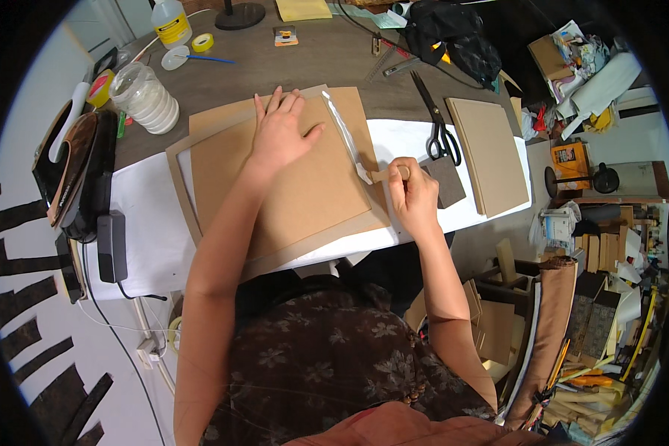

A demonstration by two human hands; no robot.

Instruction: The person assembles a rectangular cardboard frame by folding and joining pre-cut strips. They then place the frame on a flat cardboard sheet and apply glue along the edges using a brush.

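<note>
My left hand (281,137) lies flat, fingers spread, on a tan cardboard sheet (297,197). Beneath that sheet are further brown and greyish boards, their borders showing around it. In my right hand (416,195) I grip a short tan spreader (378,176), its tip coated white; whether it is a brush or a stick I cannot tell. That tip touches the lower end of a white paste strip (340,125) running along the sheet's right edge. To the right of my right hand are a dark grey square piece (444,181) and black scissors (438,123).
A stack of tan boards (490,156) lies at the right. White paper (147,215) covers the near tabletop. A ribbed clear jar (145,100), a bottle (171,26) and a blue-handled brush (212,59) stand or lie far left. A black bag (85,175) sits at the left edge.
</note>
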